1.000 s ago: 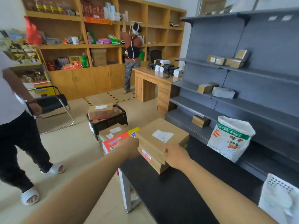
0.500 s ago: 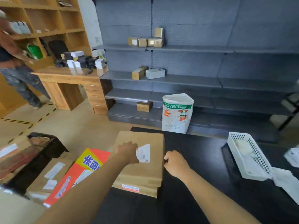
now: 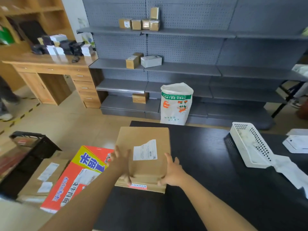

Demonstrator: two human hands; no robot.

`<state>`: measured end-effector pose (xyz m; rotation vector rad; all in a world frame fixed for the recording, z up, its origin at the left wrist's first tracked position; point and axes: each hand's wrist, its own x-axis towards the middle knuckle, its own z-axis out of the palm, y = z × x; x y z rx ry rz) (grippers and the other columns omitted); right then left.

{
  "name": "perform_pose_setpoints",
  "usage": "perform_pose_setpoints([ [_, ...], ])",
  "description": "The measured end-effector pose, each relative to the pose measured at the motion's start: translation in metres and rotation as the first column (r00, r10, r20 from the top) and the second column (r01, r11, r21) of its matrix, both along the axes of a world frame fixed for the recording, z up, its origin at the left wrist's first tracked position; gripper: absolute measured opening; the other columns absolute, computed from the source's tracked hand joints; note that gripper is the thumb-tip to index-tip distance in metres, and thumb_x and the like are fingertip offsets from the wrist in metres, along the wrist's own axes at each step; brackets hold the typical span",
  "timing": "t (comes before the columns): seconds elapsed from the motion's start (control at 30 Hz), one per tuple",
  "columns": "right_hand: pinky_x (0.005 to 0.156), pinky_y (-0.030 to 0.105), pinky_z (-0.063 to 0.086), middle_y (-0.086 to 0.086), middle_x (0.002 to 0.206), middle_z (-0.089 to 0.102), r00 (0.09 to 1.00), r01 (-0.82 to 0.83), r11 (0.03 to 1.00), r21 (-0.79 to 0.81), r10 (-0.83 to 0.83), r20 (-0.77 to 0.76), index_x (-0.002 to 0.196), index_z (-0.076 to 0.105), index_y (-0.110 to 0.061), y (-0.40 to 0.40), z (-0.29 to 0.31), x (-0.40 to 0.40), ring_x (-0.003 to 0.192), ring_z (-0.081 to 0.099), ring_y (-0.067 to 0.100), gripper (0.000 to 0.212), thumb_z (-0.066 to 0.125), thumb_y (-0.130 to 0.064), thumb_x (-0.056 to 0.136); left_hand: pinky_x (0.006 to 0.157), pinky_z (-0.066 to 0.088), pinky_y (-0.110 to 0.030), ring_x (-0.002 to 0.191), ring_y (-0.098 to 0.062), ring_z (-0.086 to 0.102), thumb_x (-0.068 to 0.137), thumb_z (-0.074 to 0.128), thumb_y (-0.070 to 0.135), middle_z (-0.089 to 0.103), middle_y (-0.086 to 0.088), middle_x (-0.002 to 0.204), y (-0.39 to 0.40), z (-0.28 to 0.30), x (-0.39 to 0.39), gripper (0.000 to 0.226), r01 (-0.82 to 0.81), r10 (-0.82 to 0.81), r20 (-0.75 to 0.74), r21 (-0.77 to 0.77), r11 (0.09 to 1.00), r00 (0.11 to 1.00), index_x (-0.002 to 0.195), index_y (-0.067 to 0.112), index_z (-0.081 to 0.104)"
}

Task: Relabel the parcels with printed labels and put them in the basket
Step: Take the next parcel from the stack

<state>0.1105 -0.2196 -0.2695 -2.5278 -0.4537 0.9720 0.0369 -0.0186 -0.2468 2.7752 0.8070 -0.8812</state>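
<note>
Though flat on the black table (image 3: 208, 172) at lower centre of the frame, not yet relabelled: brown parcel (image 3: 143, 157), with only a torn white label (image 3: 145, 150) on its top face. Left hand (image 3: 122, 164) at its left edge, fingers spread and straight, touching the cardboard; right hand (image 3: 172, 172) at its near right corner, fingers loosely spread, thumb against the front edge, neither hand clamped round it. Just left of it, off the table edge, an orange and yellow carton (image 3: 80, 175) on more brown parcels (image 3: 43, 177). Further left, a black basket (image 3: 25, 157), blurred, something already inside. At right, a white perforated tray (image 3: 250, 144) and white sheets (image 3: 296, 142), perhaps the labels. By judgement, early: fresh label and basket both left for this parcel.
</note>
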Motion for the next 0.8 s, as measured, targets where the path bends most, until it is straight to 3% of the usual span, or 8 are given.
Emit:
perform_pose_setpoints([
  [0.07,0.113,0.048,0.029,0.014,0.157,-0.002,0.999,0.025,0.999,0.041,-0.026,0.036,0.148,-0.012,-0.036,0.003,-0.008,-0.005,0.143,0.013,0.036,0.122,0.08,-0.026,0.07,0.11,0.021,-0.064,0.14,-0.053,-0.006,0.06,0.089,0.039,-0.029,-0.028,0.149,0.0,-0.008,-0.005,0.139,-0.104,0.104,0.011,-0.015,0.994,0.995,0.147,0.035,-0.02],
  [0.2,0.103,0.04,0.042,0.01,0.141,0.034,0.99,0.035,0.991,0.126,-0.052,0.131,0.149,-0.007,-0.032,0.002,-0.018,-0.01,0.125,0.042,0.025,0.111,0.077,-0.027,0.076,0.1,0.045,-0.044,0.127,-0.044,0.036,0.065,0.087,0.032,0.011,-0.025,0.139,0.004,-0.018,-0.013,0.118,-0.143,0.156,0.162,-0.088,0.986,0.974,0.146,0.031,0.002],
  [0.33,0.103,0.038,0.042,0.006,0.138,0.039,0.987,0.073,0.978,0.194,-0.098,0.124,0.151,-0.005,-0.03,-0.011,-0.015,-0.007,0.124,0.045,0.023,0.109,0.076,-0.024,0.078,0.098,0.045,-0.043,0.124,-0.04,0.034,0.068,0.083,0.034,0.018,-0.021,0.134,-0.002,-0.011,-0.012,0.107,-0.117,0.133,0.24,-0.079,0.99,0.962,0.143,0.034,0.007],
  [0.53,0.094,0.041,0.05,0.003,0.132,0.044,0.941,0.237,0.923,0.302,-0.295,0.163,0.15,0.002,-0.035,-0.046,0.013,0.009,0.116,0.049,0.023,0.109,0.077,-0.02,0.072,0.105,0.038,-0.05,0.128,-0.039,0.027,0.07,0.082,0.028,0.012,-0.017,0.136,-0.047,0.013,0.01,0.1,-0.095,0.155,0.378,-0.173,0.98,0.913,0.139,0.036,0.01],
  [0.7,0.091,0.042,0.051,0.008,0.134,0.042,0.89,0.328,0.903,0.278,-0.394,0.23,0.15,0.004,-0.034,-0.095,0.042,0.027,0.118,0.047,0.03,0.102,0.065,-0.01,0.071,0.091,0.05,-0.034,0.106,-0.031,0.046,0.066,0.084,0.026,0.009,-0.015,0.132,-0.093,0.029,0.035,0.101,-0.003,0.138,0.448,-0.29,0.957,0.884,0.139,0.033,0.015],
  [0.8,0.083,0.035,0.05,0.011,0.133,0.043,0.857,0.379,0.885,0.272,-0.446,0.256,0.15,0.005,-0.033,-0.129,0.05,0.032,0.114,0.05,0.03,0.097,0.06,-0.011,0.074,0.096,0.048,-0.039,0.115,-0.033,0.041,0.066,0.084,0.03,0.009,-0.014,0.133,-0.125,0.032,0.048,0.099,0.061,0.093,0.456,-0.312,0.948,0.885,0.138,0.033,0.015],
])
